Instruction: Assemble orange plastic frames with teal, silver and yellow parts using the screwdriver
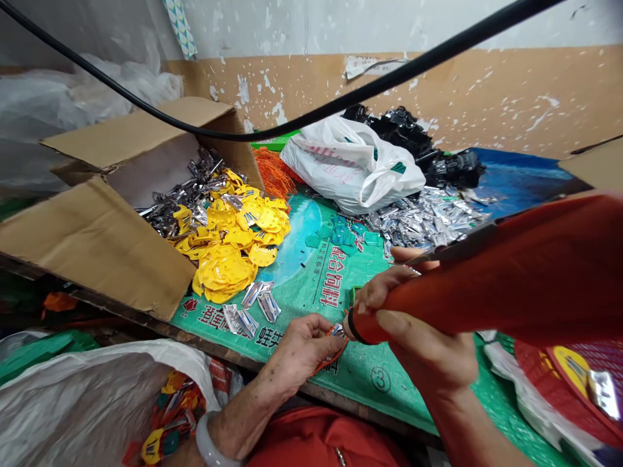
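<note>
My left hand (306, 344) pinches a strip of orange netting (331, 359) with a small silver packet (337, 330) in it. This lies right at the narrow end of a large red tube (467, 285), which has a black band near its tip. My right hand (428, 344) is wrapped around that tube from below and behind, with the thumb along its near side. The tube slants up to the right, out of view. Below my hands is a green printed woven sheet (360, 370). Loose silver packets (250, 311) lie to the left of my left hand.
Yellow plastic pieces (228, 259) spill from a cardboard box (97, 240) at left. Behind are a white plastic bag (355, 162), a silver packet pile (428, 217) and black plastic pieces (399, 136). A black cable (243, 136) hangs across. An open white sack (97, 389) sits front left.
</note>
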Motion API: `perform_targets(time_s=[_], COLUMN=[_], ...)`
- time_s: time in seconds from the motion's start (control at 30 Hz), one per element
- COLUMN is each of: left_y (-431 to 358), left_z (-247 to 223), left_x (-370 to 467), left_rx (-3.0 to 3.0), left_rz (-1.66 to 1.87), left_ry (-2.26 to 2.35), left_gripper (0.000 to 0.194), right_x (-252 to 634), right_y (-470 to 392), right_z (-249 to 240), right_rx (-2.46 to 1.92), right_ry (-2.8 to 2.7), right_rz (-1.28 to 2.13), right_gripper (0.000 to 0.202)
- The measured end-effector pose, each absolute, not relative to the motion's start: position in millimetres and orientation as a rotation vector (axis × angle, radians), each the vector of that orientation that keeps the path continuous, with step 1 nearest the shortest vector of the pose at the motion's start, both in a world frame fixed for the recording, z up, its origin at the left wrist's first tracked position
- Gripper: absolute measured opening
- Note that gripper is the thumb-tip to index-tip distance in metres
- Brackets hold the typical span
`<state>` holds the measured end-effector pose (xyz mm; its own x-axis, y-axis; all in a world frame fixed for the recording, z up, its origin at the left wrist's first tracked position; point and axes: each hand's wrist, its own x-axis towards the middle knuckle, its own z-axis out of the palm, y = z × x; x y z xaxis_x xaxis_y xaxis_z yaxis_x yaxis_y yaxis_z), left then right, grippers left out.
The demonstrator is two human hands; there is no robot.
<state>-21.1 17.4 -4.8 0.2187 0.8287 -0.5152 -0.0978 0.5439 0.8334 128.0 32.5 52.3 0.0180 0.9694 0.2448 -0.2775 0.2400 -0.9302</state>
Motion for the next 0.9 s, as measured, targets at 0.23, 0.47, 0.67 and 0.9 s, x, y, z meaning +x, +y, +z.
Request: perform_targets(time_s=[0.23, 0.47, 0.67, 0.9], left_y=[16.7, 15.6, 14.7, 13.3], left_z=[-3.9, -6.4, -8.0, 5.8], left_x=[-20.6, -19.6, -18.6, -29.8], left_rx=[0.744, 0.74, 0.697, 0.826], left_rz=[0.725, 0.716, 0.741, 0.746], left_ry=[1.174, 1.175, 1.168, 1.238], left_gripper=[0.038, 0.036, 0.036, 0.025], right_x=[126.4, 127.4, 130.4, 141.4], right_y=[30.2, 29.3, 29.0, 29.6], right_z=[52.3, 52.4, 51.8, 42.6], right_rx=[-0.816, -0.804, -0.812, -0.776], right_ry=[-1.133, -1.164, -1.192, -1.128], right_rz=[1.129, 1.131, 1.128, 1.109], right_gripper=[0.031, 0.034, 0.042, 0.044])
